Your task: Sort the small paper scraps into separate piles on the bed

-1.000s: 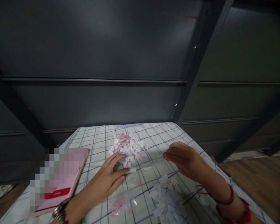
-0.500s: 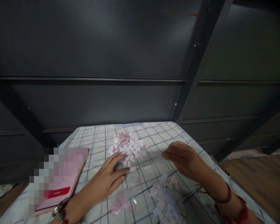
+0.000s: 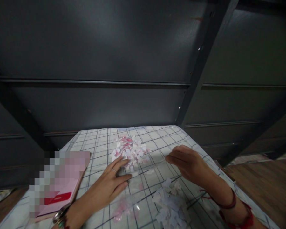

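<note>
A loose heap of torn white and pink paper scraps [image 3: 131, 151] lies on the checked tablecloth [image 3: 154, 136]. My left hand [image 3: 114, 181] rests at its near left edge, fingers stretched and spread, a ring on one finger. Beside its fingertips lies a clear, shiny plastic sheet or bag [image 3: 137, 208] with some pink in it. To the right, my right hand [image 3: 184, 162] is held above the cloth with its fingers pinched together. What is between them, if anything, is hidden. Nearer me, a second heap of white scraps [image 3: 171, 203] lies below that hand.
At the left table edge lies an open pink case [image 3: 78, 168] with a red label, partly blurred out. A dark panelled metal wall [image 3: 109, 105] stands right behind the table. Wooden floor [image 3: 264, 178] shows to the right.
Both hands stay almost where they were, with the same finger poses. The view has shifted very slightly; the paper heaps look unchanged.
</note>
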`<state>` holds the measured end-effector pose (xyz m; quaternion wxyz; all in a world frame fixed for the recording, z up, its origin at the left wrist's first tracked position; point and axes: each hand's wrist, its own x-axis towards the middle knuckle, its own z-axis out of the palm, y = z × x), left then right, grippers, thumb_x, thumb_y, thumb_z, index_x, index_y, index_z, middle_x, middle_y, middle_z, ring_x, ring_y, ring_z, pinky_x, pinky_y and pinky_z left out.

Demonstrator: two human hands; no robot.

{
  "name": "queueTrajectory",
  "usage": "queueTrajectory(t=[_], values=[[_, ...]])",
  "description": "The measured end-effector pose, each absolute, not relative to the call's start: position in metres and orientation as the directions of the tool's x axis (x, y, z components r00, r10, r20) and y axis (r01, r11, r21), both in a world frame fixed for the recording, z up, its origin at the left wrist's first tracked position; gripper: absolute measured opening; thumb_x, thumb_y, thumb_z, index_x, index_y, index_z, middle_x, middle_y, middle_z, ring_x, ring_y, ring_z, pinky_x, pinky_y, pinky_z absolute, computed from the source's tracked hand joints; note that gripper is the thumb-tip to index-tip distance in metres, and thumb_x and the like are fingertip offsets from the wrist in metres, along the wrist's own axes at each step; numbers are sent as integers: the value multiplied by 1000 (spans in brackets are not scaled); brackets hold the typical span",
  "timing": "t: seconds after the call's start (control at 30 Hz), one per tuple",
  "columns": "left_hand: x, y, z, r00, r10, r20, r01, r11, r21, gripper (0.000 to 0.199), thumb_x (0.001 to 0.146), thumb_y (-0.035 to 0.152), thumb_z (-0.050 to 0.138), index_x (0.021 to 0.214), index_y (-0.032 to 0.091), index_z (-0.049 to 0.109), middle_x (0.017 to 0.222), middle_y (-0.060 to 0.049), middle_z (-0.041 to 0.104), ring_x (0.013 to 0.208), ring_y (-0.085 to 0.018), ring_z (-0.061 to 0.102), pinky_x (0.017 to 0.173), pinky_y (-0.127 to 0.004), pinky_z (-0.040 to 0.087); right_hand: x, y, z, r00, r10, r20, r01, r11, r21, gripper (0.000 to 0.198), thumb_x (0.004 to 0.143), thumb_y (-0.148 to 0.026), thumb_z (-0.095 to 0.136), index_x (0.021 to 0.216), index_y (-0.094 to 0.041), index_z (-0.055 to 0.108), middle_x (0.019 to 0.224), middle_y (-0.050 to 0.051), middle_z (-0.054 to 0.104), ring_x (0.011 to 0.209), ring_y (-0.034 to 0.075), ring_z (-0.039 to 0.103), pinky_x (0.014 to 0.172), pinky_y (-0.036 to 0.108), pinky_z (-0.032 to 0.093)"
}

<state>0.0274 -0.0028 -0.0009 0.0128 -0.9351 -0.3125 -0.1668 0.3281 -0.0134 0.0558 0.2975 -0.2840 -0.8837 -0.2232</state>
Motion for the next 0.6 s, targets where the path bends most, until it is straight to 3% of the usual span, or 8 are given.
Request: queueTrajectory(t=[0.27,0.6], values=[[29,-2,3,754,580,310,593,-803,58,27,91,23,42,110,26,61,135,-7,33,129,-30,27,99,-52,39,308,-17,55,-667,264,697,555,800,229,18,87,-8,42,84,-13,58,68,3,60,68,13,49,62,27,39],[27,-2,2,746,558,362,588,-808,33,26,90,21,43,109,23,60,134,-9,35,128,-31,29,98,-52,39,323,-16,58,-664,319,676,616,746,253,26,83,0,37,84,-14,59,68,3,60,67,14,47,61,28,39]])
